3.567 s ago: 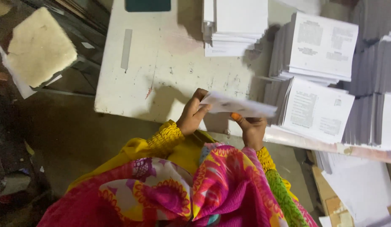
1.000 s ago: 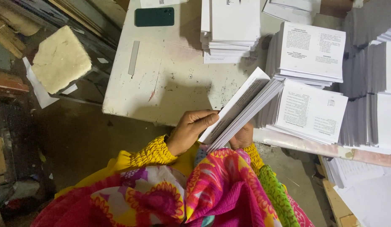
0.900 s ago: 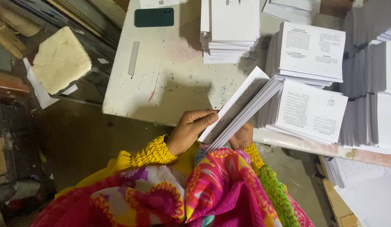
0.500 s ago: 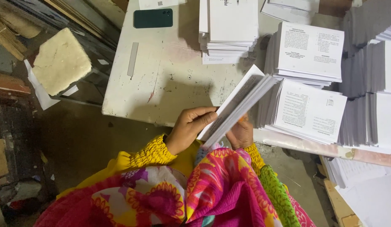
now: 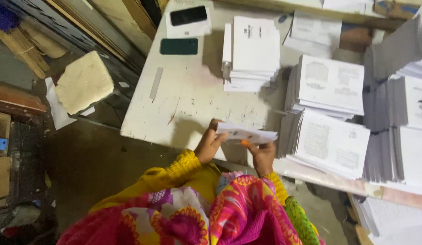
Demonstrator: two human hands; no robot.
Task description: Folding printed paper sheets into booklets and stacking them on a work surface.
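Yellow sleeves (image 5: 184, 165) seen nearest, above bright floral cloth (image 5: 211, 218). Thin sheaf (image 5: 246, 134) gripped at both ends: left hand (image 5: 210, 144) closed on left end, right hand (image 5: 262, 156) clasped on right end. Sheaf held flat over near edge of table (image 5: 193, 100). Paper stacks (image 5: 331, 113) ranged just right. Further stack (image 5: 252, 52) behind. Two phones (image 5: 179, 46) laid at far edge.

A thin bundle of white printed sheets (image 5: 246, 134) lies nearly flat above the table's near edge, pinched at both ends, apparently folded leaflets.
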